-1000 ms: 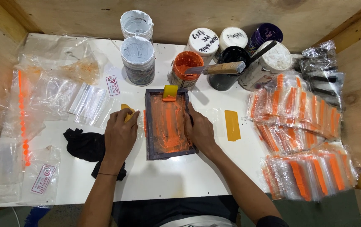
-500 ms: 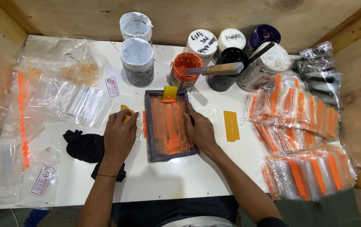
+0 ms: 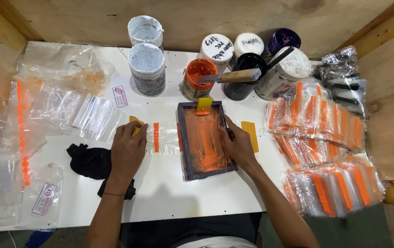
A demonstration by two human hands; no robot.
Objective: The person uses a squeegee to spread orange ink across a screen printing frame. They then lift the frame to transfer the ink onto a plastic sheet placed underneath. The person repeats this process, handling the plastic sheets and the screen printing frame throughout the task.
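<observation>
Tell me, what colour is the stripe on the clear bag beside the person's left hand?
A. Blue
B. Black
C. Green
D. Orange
D: the clear bag drawn out between the left hand and the printing frame bears an orange stripe across it.

Left hand [image 3: 128, 149] slid away from frame toward desk's left edge, dragging clear bag [image 3: 162, 138] out from under screen frame [image 3: 204, 140]. Bag now lies exposed between hand and frame, fresh orange stripe [image 3: 156, 137] showing on it. Right hand [image 3: 238, 146] shifted slightly along frame's right rim.
</observation>
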